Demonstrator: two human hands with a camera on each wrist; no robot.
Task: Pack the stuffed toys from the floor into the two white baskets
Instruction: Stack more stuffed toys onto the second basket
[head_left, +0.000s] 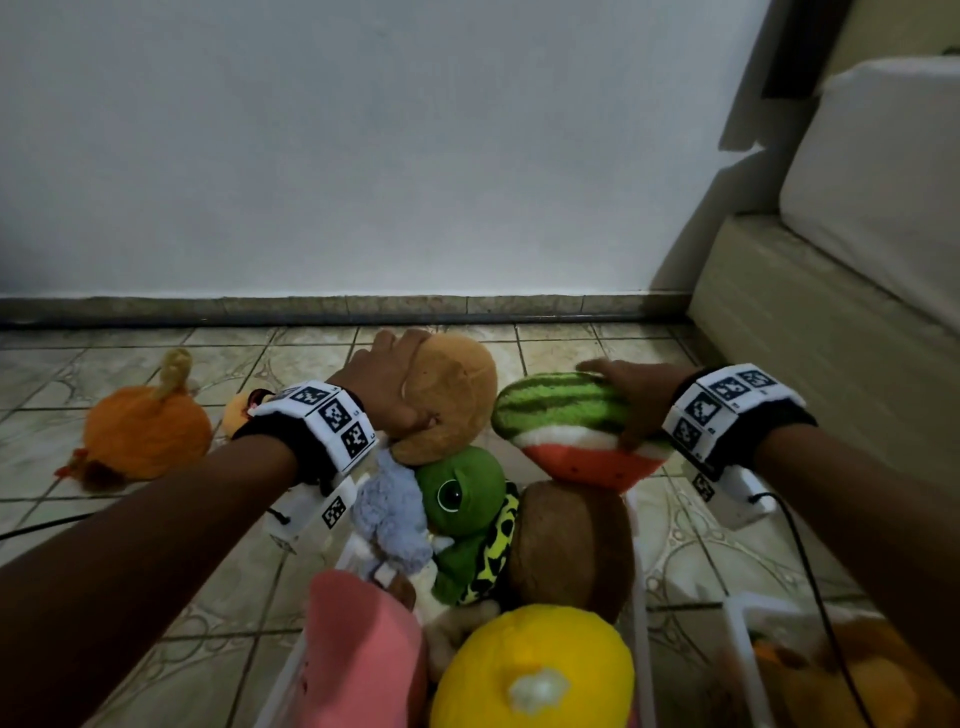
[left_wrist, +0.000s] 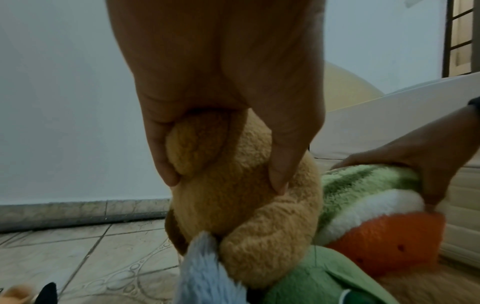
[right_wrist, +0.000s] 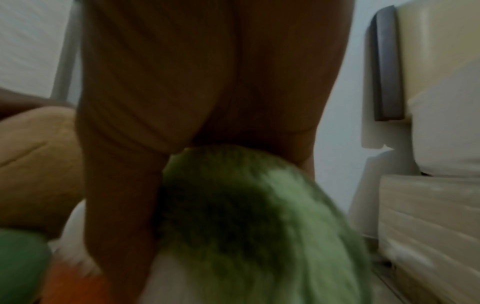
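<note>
My left hand grips a tan plush toy from above, over the far end of the centre white basket. In the left wrist view my left hand digs thumb and fingers into the tan plush. My right hand holds a watermelon-slice plush by its green rind, just above that basket's far right corner. The right hand wraps the blurred rind. Packed in the basket are a green frog, a blue-grey plush, a brown ball, a yellow lemon and a pink toy.
An orange pumpkin plush lies on the tiled floor at the left, a small orange toy behind my left wrist. A second white basket with orange toys stands at the bottom right. A bed lines the right side.
</note>
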